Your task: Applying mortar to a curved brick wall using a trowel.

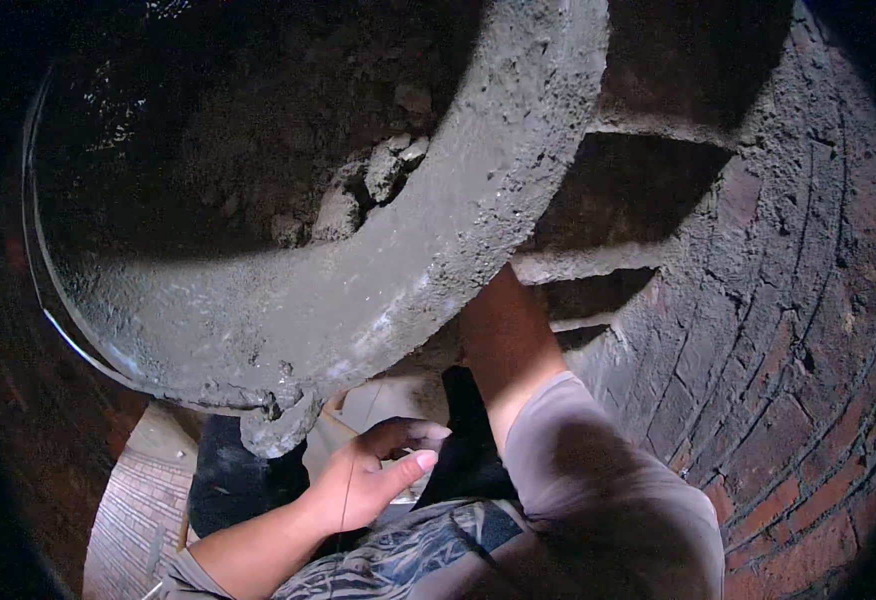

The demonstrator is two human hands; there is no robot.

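My left hand (378, 475) is in front of my body, its thumb and fingers curved with a gap between them and nothing seen in them. A thin dark line, perhaps a string, crosses that hand. My right forearm (513, 345) reaches up behind the edge of a large round pan-like thing (358, 285) coated with wet grey mortar, which hides the right hand. Several mortar lumps (383, 172) lie in its shadowed inside. Another lump (280, 428) hangs over the near edge, above and left of my left hand.
A curved brick wall (768, 330) smeared with mortar rises on the right. Mortar-topped ledges (598, 262) with dark gaps lie between it and the pan-like thing. At lower left is a lit, pale brick surface (143, 500). My dark-trousered leg (243, 475) is below the hanging lump.
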